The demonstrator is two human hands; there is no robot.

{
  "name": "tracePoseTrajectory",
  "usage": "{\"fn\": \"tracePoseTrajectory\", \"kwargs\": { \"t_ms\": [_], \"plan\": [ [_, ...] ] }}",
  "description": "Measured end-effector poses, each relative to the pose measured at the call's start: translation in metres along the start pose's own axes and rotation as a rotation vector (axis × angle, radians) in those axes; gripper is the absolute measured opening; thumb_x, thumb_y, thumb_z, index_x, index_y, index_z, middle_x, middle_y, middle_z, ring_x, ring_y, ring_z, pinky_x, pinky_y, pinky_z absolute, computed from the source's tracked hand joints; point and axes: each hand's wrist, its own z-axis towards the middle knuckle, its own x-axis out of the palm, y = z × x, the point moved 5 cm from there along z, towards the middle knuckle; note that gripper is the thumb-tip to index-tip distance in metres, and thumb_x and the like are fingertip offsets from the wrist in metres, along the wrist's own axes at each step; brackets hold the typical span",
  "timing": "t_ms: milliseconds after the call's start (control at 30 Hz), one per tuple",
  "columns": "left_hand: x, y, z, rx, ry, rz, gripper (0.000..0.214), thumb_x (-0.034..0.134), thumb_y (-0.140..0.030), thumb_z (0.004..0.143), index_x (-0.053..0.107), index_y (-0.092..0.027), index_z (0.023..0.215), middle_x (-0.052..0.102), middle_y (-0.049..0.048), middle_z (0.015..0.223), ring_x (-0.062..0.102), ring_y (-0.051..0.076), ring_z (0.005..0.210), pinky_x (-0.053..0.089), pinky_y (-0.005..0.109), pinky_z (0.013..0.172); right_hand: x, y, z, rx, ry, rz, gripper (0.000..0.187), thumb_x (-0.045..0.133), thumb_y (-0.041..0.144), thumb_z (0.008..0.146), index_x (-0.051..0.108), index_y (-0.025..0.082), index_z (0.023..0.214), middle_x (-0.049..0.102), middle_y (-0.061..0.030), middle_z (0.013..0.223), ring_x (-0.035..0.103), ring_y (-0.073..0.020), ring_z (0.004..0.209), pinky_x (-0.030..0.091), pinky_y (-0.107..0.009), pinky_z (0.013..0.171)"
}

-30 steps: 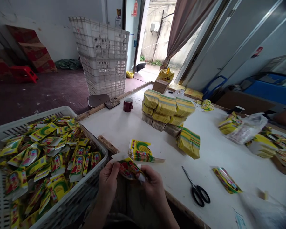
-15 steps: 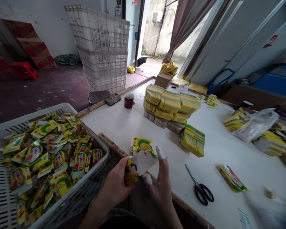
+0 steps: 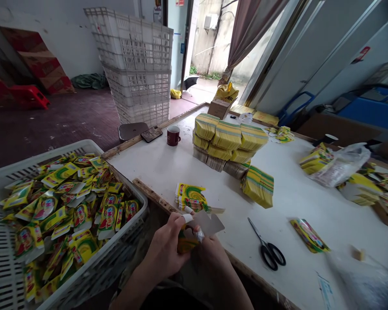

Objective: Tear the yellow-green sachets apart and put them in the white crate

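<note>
Both my hands are closed on one small yellow packet with a white card flap (image 3: 204, 224) just at the near table edge. My left hand (image 3: 165, 249) grips its left side, and my right hand (image 3: 210, 258) pinches it from the right, fingertips taped white. Just beyond lies a short stack of flat yellow-green cards (image 3: 190, 198) on the white table (image 3: 168, 172). To my left stands a white plastic crate (image 3: 84, 148) full of several finished yellow packets (image 3: 61, 206).
Black scissors (image 3: 267, 249) and a loose packet (image 3: 308, 236) lie to the right. Bundled card stacks (image 3: 229, 144), a dark red mug (image 3: 173, 135), a phone (image 3: 151, 134) and a clear plastic bag (image 3: 341, 165) sit farther back. Stacked white crates (image 3: 136, 64) stand on the floor behind.
My right hand's fingers, raised half a second ago, have closed down onto the packet. The white flap has swung to the right. The packet was first held flat, printed side up.
</note>
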Motion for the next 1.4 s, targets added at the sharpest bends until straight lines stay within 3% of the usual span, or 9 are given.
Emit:
{"fn": "tracePoseTrajectory", "kwargs": {
  "t_ms": [133,267,467,600,733,933,1133,1233,1400],
  "plan": [
    [0.002,0.003,-0.002,-0.078,0.088,-0.077,0.056,0.062,-0.014,0.071,0.035,-0.027,0.119,0.06,0.0059,0.106,0.065,0.025,0.09,0.052,0.034,0.073,0.006,0.017,-0.01,-0.222,0.071,-0.328,0.059,0.052,0.06,0.089,0.055,0.023,0.134,0.069,-0.0131,0.115,0.066,-0.0294,0.106,0.054,-0.045,0.092],
    [0.011,0.012,-0.006,-0.122,0.089,-0.2,0.061,0.059,-0.012,0.072,0.035,-0.025,0.126,0.062,0.0086,0.109,0.065,0.026,0.093,0.053,0.037,0.076,0.017,0.032,-0.023,-0.474,0.203,-0.705,0.055,0.056,0.025,0.092,0.042,0.027,0.145,0.053,-0.0113,0.142,0.047,-0.0284,0.134,0.042,-0.044,0.108],
    [-0.002,0.029,-0.004,-0.22,-0.103,-0.041,0.062,0.063,-0.013,0.068,0.043,-0.021,0.127,0.057,0.0131,0.124,0.053,0.033,0.118,0.043,0.051,0.099,-0.005,0.031,-0.013,-0.626,0.004,-0.833,0.057,0.048,0.01,0.092,0.043,0.032,0.144,0.045,-0.0097,0.149,0.045,-0.0256,0.136,0.043,-0.045,0.107],
    [-0.02,0.029,0.003,-0.178,-0.064,-0.007,0.048,0.068,-0.021,0.071,0.051,-0.021,0.116,0.062,0.0101,0.111,0.058,0.03,0.107,0.048,0.043,0.092,-0.006,0.026,-0.009,-0.596,0.131,-0.985,0.057,0.055,0.019,0.092,0.04,0.027,0.146,0.032,-0.0153,0.156,0.041,-0.0304,0.138,0.046,-0.045,0.103],
    [-0.03,0.029,0.006,-0.147,-0.023,0.007,0.043,0.069,-0.025,0.073,0.054,-0.022,0.113,0.064,0.0086,0.106,0.062,0.028,0.101,0.051,0.038,0.086,-0.007,0.029,-0.006,-0.574,0.188,-1.068,0.035,0.056,0.022,0.092,0.062,0.027,0.125,0.046,-0.0155,0.147,0.055,-0.0299,0.126,0.053,-0.039,0.094],
    [-0.034,0.027,0.005,-0.14,0.01,0.008,0.047,0.07,-0.03,0.073,0.054,-0.021,0.116,0.065,0.0084,0.106,0.062,0.026,0.099,0.051,0.036,0.085,-0.006,0.043,-0.006,-0.619,0.211,-1.049,0.03,0.054,0.018,0.091,0.063,0.024,0.119,0.053,-0.0152,0.136,0.059,-0.027,0.12,0.052,-0.039,0.094],
    [-0.033,0.02,0.004,-0.145,0.043,-0.034,0.045,0.071,-0.025,0.07,0.057,-0.022,0.112,0.065,0.0073,0.104,0.063,0.026,0.097,0.051,0.036,0.084,-0.006,0.05,-0.009,-0.474,0.278,-0.952,0.024,0.068,0.018,0.081,0.066,0.025,0.104,0.057,-0.0107,0.129,0.059,-0.0261,0.118,0.051,-0.038,0.096],
    [-0.032,0.014,0.004,-0.16,0.018,-0.063,0.045,0.071,-0.03,0.072,0.056,-0.021,0.113,0.066,0.0083,0.104,0.062,0.027,0.098,0.05,0.038,0.085,-0.003,0.042,-0.012,-0.464,0.169,-0.818,0.041,0.066,0.02,0.082,0.054,0.025,0.121,0.053,-0.0126,0.136,0.049,-0.0278,0.13,0.044,-0.042,0.104],
    [-0.029,0.02,0.002,-0.284,-0.123,-0.329,0.049,0.077,-0.028,0.067,0.059,-0.023,0.113,0.067,0.0064,0.106,0.063,0.027,0.1,0.051,0.037,0.087,0.004,0.029,-0.009,-0.426,0.134,-0.708,0.082,0.063,0.027,0.086,0.011,0.025,0.15,0.034,-0.0163,0.152,0.036,-0.0278,0.14,0.036,-0.048,0.111]
  ]
}}
